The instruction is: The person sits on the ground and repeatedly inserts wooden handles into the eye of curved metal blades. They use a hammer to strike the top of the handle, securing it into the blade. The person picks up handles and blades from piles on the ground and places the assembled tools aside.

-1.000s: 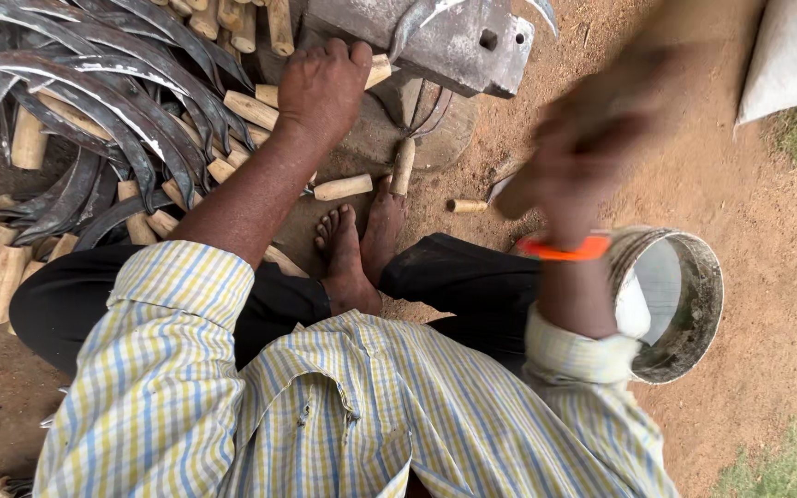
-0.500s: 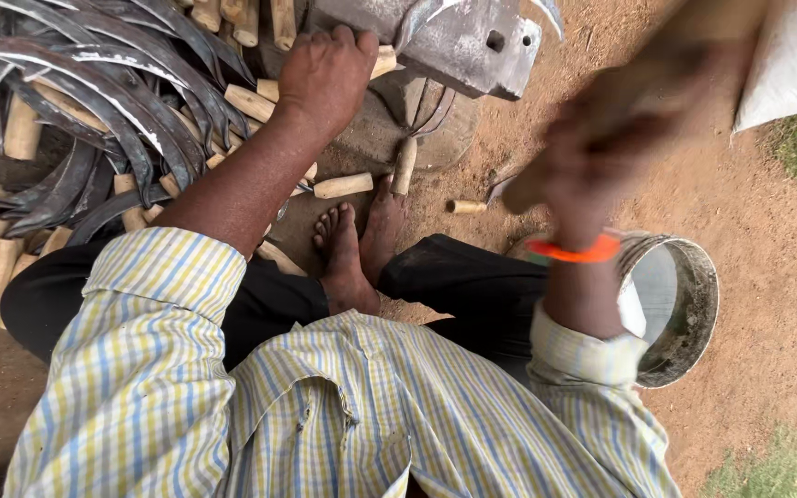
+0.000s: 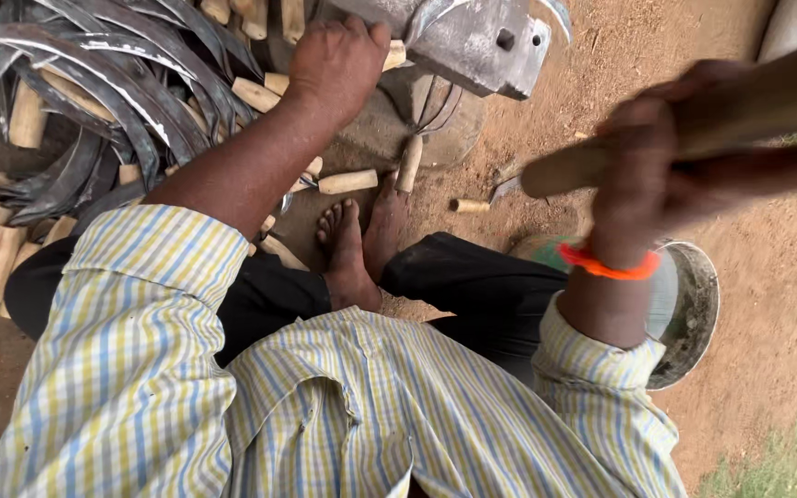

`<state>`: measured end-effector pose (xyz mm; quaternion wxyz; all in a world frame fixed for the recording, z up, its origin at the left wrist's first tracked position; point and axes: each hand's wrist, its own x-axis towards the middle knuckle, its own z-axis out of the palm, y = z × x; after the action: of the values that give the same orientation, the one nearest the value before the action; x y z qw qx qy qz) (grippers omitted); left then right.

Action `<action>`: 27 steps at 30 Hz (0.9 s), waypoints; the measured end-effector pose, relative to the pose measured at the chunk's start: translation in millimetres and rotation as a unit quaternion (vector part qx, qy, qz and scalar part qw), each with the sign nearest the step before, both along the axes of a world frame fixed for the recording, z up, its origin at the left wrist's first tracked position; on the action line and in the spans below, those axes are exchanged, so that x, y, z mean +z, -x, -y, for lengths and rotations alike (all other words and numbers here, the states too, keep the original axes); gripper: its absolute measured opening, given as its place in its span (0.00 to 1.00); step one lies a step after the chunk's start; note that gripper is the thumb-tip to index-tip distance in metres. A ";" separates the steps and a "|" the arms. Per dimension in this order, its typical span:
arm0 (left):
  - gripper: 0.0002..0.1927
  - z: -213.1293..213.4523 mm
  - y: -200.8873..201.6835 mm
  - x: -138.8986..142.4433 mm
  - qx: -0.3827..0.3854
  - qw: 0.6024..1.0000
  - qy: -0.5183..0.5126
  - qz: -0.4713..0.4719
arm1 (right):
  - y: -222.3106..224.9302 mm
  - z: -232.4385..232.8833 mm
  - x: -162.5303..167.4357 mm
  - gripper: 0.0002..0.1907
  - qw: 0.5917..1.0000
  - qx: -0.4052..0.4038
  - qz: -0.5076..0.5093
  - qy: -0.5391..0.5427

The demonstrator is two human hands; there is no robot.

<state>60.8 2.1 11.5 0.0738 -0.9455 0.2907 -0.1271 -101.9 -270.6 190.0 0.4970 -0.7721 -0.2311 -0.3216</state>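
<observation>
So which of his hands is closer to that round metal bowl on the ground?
The right. The right hand, gripping a wooden handle, is raised above the metal bowl. The left hand is far off, resting by the metal block.

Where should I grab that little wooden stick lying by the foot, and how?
Grip the wooden handle around its middle, from above. It lies flat on the dirt, round and plain, with bare ground along both long sides for fingers. The metal block and the left hand sit further up, clear of it.
</observation>
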 end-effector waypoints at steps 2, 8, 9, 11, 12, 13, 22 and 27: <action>0.23 -1.4 -1.5 4.0 0.006 0.998 -0.035 -0.045 | -17.3 -31.1 -28.5 0.46 0.988 -0.054 -0.040 0.137; 0.24 -1.9 3.5 9.1 0.006 0.998 0.067 -0.013 | -1.5 -52.1 -67.2 0.49 0.934 -0.057 -0.309 0.167; 0.21 -1.1 10.6 6.3 0.001 0.990 0.141 -0.013 | 7.0 -47.7 -67.2 0.49 0.946 -0.049 -0.294 0.124; 0.37 5.7 29.5 -0.5 0.069 0.909 0.334 -0.240 | 20.8 -41.9 -70.0 0.50 0.942 -0.088 -0.288 0.151; 0.45 8.6 36.7 -3.4 0.102 0.838 0.420 -0.333 | 21.6 -39.8 -73.7 0.50 0.943 -0.103 -0.271 0.163; 0.38 11.4 46.0 -6.5 0.108 0.811 0.461 -0.344 | 22.2 -39.5 -79.4 0.51 0.938 -0.112 -0.270 0.189; 0.27 27.6 97.8 -7.7 0.163 0.738 0.550 -0.356 | 19.8 -41.1 -120.8 0.53 0.906 -0.163 -0.279 0.273; 0.28 30.6 100.0 -3.8 0.181 0.728 0.539 -0.384 | 18.2 -44.3 -112.5 0.52 0.893 -0.149 -0.340 0.252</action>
<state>-39.1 -28.6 7.7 -0.5441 -0.8294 0.0006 0.1270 -120.0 -226.3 77.5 0.2802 -0.9591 -0.0034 -0.0402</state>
